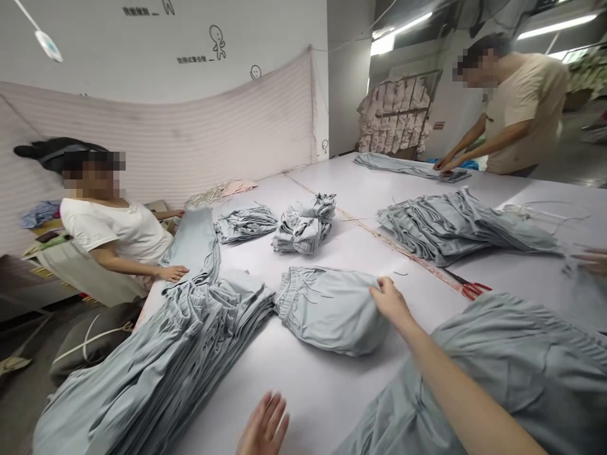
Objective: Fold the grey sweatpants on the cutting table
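Observation:
A pair of grey-blue elastic-waist trousers [332, 309], folded into a short bundle, lies in the middle of the white table [237, 392]. My right hand [392, 300] pinches its upper right edge. Near the front edge of the view, my left hand [265, 424] is raised, palm up, fingers spread and holding nothing. To the left lies a thick pile of similar trousers [156, 354], its waistbands toward the bundle. More trousers [502, 373] lie under and beside my right forearm.
Red-handled scissors [474, 289] lie beside a tape line right of centre. Further back are folded stacks [306, 224] and a large trouser pile [441, 224]. One person [118, 234] sits at left; another [516, 114] bends over cloth at back right. A blurred hand [592, 259] shows at right.

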Available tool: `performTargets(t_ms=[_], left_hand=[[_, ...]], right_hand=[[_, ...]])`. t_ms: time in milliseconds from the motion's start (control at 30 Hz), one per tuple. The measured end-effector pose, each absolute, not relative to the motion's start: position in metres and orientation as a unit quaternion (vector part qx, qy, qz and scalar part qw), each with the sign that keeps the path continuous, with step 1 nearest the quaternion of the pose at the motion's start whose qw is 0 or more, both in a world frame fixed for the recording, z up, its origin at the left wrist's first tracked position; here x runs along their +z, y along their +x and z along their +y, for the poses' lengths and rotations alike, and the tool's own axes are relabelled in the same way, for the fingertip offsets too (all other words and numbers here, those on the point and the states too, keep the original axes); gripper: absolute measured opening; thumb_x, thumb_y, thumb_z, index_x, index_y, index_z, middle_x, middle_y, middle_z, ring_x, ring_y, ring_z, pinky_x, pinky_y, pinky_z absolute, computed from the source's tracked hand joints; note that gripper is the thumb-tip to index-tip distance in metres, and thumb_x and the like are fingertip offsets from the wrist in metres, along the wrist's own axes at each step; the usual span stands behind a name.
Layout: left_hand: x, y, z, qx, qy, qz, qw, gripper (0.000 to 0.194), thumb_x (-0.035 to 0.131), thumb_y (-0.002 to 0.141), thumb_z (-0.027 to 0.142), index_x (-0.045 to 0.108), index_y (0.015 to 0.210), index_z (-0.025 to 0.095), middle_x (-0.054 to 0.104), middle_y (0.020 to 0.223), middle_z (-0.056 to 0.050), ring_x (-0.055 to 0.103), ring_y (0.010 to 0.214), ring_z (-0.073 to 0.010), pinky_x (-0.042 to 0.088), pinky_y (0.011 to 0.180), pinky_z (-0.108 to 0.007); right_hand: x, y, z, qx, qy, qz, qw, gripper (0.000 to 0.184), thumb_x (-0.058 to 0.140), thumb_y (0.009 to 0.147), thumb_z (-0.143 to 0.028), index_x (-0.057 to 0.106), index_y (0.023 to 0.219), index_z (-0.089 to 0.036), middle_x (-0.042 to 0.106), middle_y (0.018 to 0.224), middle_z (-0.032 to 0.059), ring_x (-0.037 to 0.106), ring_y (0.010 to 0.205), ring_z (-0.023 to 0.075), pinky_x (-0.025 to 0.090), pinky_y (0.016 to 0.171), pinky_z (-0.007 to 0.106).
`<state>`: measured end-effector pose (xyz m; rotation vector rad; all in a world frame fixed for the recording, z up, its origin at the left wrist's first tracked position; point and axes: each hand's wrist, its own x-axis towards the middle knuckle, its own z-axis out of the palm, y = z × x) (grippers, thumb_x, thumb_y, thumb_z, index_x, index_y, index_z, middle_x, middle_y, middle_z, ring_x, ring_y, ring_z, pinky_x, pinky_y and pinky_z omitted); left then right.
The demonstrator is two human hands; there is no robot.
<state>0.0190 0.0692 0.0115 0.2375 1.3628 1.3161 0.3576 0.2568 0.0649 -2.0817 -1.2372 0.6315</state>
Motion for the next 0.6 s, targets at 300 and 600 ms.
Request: performTargets(t_ms=[300, 600], left_hand=[[-0.006, 0.108, 0.211, 0.558, -0.024, 0.513, 0.652, 0.021, 0.057, 0.085, 0.02, 0.053, 0.105, 0.016, 0.063, 0.111, -0.012, 0.066, 0.081, -0.0135, 0.056, 0.074, -0.026], [-0.014, 0.134, 0.239, 0.556, 0.144, 0.535, 0.62, 0.056, 0.062, 0.064, 0.003, 0.058, 0.118, 0.019, 0.067, 0.113, -0.008, 0.062, 0.088, -0.015, 0.047, 0.075, -0.024]], right_hand=[[0.087, 0.426, 0.276, 0.127, -0.866, -0.462, 0.144, 0.043, 0.041, 0.085, -0.026, 0.053, 0.122, -0.009, 0.063, 0.11, 0.0262, 0.061, 0.1, 0.0383, 0.046, 0.08, 0.046], [0.03, 0.249, 0.268, 0.315, -0.653, -0.672, 0.15, 0.095, 0.062, 0.072, -0.056, 0.027, 0.148, -0.01, 0.035, 0.151, 0.0222, 0.034, 0.139, 0.0364, 0.031, 0.111, 0.048]])
